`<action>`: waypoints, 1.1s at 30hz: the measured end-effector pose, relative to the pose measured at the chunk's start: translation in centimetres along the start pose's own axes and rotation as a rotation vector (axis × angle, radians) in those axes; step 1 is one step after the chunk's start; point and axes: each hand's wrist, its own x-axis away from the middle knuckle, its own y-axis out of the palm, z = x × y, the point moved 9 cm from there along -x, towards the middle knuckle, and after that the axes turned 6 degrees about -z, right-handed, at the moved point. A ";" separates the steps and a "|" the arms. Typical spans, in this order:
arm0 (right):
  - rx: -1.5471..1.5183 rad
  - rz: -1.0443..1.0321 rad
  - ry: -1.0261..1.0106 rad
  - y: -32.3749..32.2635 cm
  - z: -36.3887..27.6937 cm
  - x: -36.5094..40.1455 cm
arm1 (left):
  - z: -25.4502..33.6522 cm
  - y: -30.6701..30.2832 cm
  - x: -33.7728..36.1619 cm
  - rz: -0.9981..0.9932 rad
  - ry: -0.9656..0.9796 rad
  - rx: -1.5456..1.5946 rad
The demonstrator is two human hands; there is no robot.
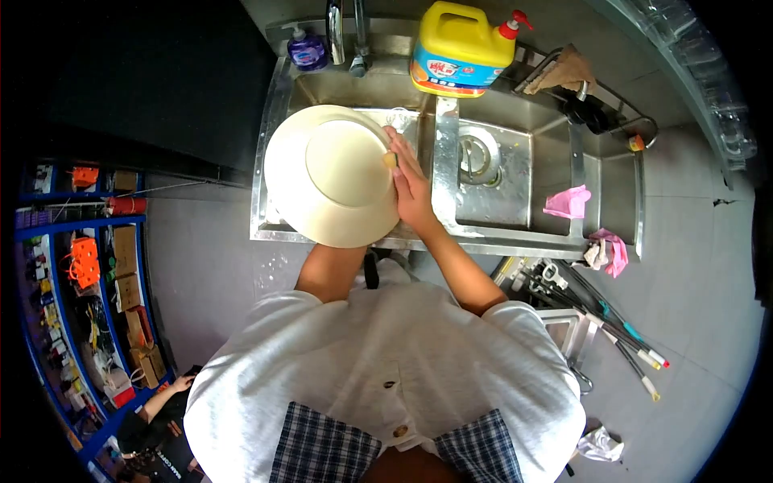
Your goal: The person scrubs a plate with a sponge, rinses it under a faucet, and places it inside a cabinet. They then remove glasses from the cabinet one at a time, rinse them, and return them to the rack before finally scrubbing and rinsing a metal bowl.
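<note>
A large cream plate (342,169), its round base ring toward the camera, is held over the left basin of a steel sink (445,173). My right hand (411,181) lies at the plate's right edge, with a small yellowish piece (390,159) between its fingers and the plate. The left forearm reaches up beneath the plate, which hides my left hand. Behind the plate, the faucet (359,64) stands at the sink's back edge.
A yellow jug (463,50) with a red pump and a purple soap bottle (307,50) stand behind the basins. Pink cloths (568,202) hang over the right dividers. Mops (616,326) lie at lower right. Another person (157,427) is at lower left, near blue shelves (52,228).
</note>
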 end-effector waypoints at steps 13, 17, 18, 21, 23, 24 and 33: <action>-0.473 0.111 0.442 5.6 10.9 2.6 | 1.2 -0.6 1.3 0.072 0.047 0.009; -0.450 0.111 0.440 6.3 10.5 3.0 | 1.2 -1.3 0.9 0.089 0.053 0.011; -0.435 0.107 0.451 6.5 10.7 3.0 | 1.2 -1.4 0.8 0.091 0.051 0.015; -0.387 0.104 0.458 6.8 11.3 2.8 | 1.0 -1.9 0.7 0.093 0.050 0.023; -0.520 0.152 0.472 7.7 13.0 3.1 | 1.1 -2.1 0.9 0.098 0.051 0.025; -0.666 0.202 0.486 8.8 15.7 3.8 | 1.2 -2.2 1.0 0.100 0.052 0.024; -0.377 0.171 0.642 7.1 17.3 2.5 | 0.8 -2.9 0.9 0.111 0.052 0.022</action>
